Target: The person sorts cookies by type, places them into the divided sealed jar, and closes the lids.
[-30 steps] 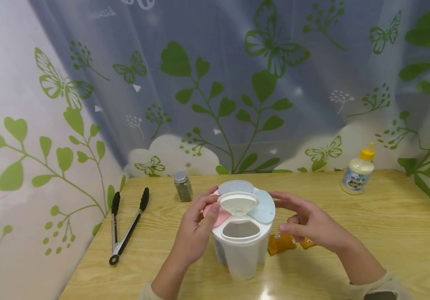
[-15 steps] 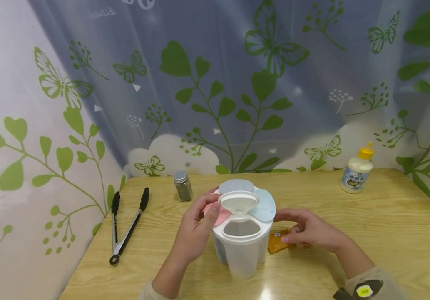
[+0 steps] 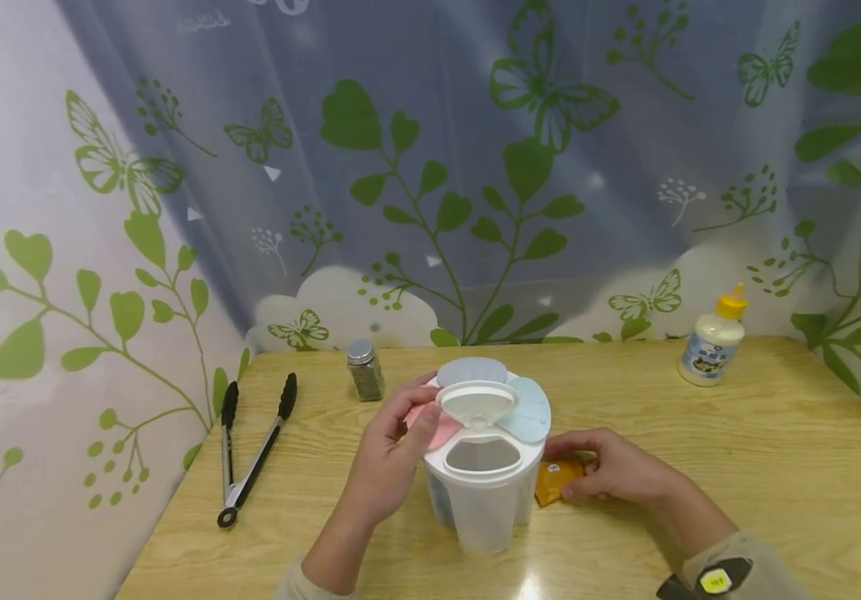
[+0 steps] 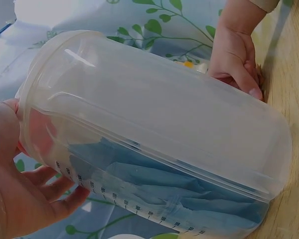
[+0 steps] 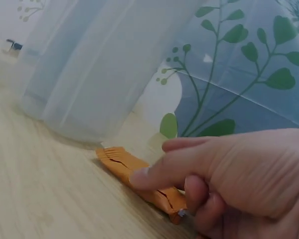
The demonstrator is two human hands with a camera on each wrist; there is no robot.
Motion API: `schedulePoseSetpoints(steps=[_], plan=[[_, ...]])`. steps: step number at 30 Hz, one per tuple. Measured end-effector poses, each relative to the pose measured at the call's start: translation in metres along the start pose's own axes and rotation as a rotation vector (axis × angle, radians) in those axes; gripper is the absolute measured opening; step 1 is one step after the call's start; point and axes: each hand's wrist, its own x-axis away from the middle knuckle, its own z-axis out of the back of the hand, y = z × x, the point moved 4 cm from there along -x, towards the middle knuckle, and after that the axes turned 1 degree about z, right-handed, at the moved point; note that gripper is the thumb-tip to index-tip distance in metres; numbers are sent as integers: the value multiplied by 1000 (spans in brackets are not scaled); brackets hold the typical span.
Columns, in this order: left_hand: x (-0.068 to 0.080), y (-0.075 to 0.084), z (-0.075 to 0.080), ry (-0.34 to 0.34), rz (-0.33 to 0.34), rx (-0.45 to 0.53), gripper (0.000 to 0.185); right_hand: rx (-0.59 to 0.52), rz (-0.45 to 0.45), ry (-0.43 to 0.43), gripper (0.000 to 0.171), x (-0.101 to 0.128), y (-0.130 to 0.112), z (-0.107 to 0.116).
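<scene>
While the left hand (image 3: 388, 462) curls its fingers round the translucent container (image 3: 484, 471) at centre frame, its front lid flap stands raised. Just right of the container's base, the right hand (image 3: 613, 471) pinches an orange packet (image 3: 554, 480) lying on the wooden table (image 3: 775, 467).

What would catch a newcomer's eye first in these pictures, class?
The white multi-compartment container at the middle of the wooden table, its near lid flipped open, steadied by the left hand. Just right of it, the right hand pinches an orange sachet lying on the table. Black-tipped tongs lie far left.
</scene>
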Motion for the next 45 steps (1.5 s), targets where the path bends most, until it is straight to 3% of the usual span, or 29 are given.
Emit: schedulePoseSetpoints(steps=[8, 16, 22, 25, 30, 34, 39, 45], plan=[[-3, -26, 2, 6, -23, 0, 16, 286, -13, 80, 51, -3, -9, -3], [-2, -26, 5, 19, -27, -36, 17, 295, -90, 66, 56, -5, -13, -5], [-2, -25, 4, 20, -35, -35, 16, 381, -64, 90, 53, -6, -14, -4], [-3, -24, 4, 15, -46, -34, 16, 296, -47, 76, 56, -7, -13, -5], [-4, -24, 3, 9, -61, -32, 16, 37, -44, 47, 60, -6, -13, -2], [-4, -24, 3, 10, -60, -26, 16, -108, -58, 34, 60, -2, -18, 6], [-2, -11, 3, 17, -44, -8, 15, -187, -44, 43, 55, 3, -30, 17], [1, 5, 0, 15, -29, -13, 15, -180, 13, 132, 52, 15, -54, 28]])
